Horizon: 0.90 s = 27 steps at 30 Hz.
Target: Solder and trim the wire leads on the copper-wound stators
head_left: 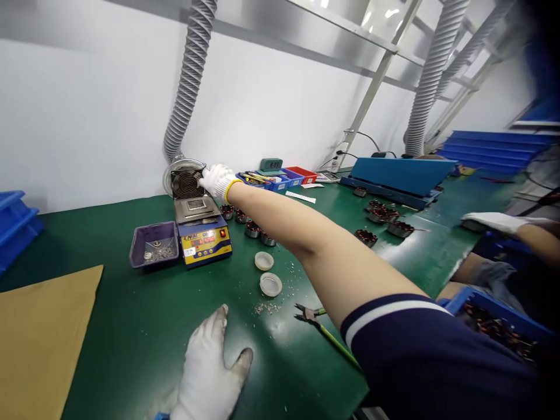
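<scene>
My right hand, in a white glove with a yellow cuff edge, reaches far forward. Its fingers are curled against the side of a black fan with a round grille, behind a yellow and blue solder pot showing red digits. My left hand, gloved with soiled fingertips, hovers low over the green table, thumb and fingers apart, holding nothing. Ahead of it are two small white dishes, one behind the other. Green-handled cutters lie with jaws apart below my right arm.
A purple tray with metal scraps adjoins the solder pot. Several wound stator cores stand under my forearm, more farther right. Cardboard lies left. A co-worker's gloved hand is at right, near a blue bin of parts.
</scene>
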Available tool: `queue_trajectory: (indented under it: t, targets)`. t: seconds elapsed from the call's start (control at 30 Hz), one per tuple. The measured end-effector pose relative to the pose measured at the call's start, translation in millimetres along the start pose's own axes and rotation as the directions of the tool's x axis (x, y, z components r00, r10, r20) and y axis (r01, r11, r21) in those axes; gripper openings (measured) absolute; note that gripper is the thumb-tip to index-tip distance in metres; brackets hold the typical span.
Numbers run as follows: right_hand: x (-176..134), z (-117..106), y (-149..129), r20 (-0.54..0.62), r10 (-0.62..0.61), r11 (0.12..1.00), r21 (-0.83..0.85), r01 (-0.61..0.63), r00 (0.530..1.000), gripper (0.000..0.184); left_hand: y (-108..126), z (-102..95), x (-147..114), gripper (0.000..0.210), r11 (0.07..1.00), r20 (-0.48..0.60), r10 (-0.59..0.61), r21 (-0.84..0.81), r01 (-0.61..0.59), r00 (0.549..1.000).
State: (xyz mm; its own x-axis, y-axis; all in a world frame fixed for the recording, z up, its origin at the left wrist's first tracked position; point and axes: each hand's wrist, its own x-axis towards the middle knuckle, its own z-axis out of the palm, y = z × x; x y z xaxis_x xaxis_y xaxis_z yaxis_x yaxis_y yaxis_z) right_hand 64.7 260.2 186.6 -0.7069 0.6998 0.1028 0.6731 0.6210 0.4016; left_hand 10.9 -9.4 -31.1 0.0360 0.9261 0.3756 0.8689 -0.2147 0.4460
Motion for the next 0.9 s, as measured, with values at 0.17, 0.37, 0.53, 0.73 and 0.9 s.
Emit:
queue_trajectory:
  t: [0.17, 0.37, 0.53, 0.73, 0.9]
  targets:
    - [13.8, 18.5, -9.6, 0.008, 0.032, 0.999, -0.045, -0.031, 0.999, 0.035, 4.1, 2.2, 1.3, 0.058, 0.999, 0.018, -0.013, -0.042, 0.014, 1.0]
    - [21.0, 17.5, 7.0, 0.007, 0.11, 0.994, 0.001, -0.11, 0.994, 0.04, 4.4, 2.8, 2.8, 0.058, 0.997, 0.018, -0.025, -0.067, 0.026, 1.0]
    - [21.1, 0.7, 25.9, 0.091, 0.219, 0.959, 0.161, -0.231, 0.971, 0.043, 6.5, 0.2, 3.8, 0.058, 0.995, 0.067, -0.06, -0.075, 0.065, 0.996]
    - [31.9, -4.8, 19.4, 0.158, 0.291, 0.871, 0.364, -0.329, 0.944, 0.038, 5.9, -0.1, 3.6, 0.056, 0.995, 0.055, -0.068, -0.068, 0.071, 0.996]
    - [47.2, 7.5, -1.7, 0.124, 0.323, 0.836, 0.427, -0.345, 0.938, 0.053, 5.0, 2.2, 2.6, 0.055, 0.996, 0.02, -0.045, -0.071, 0.047, 0.999]
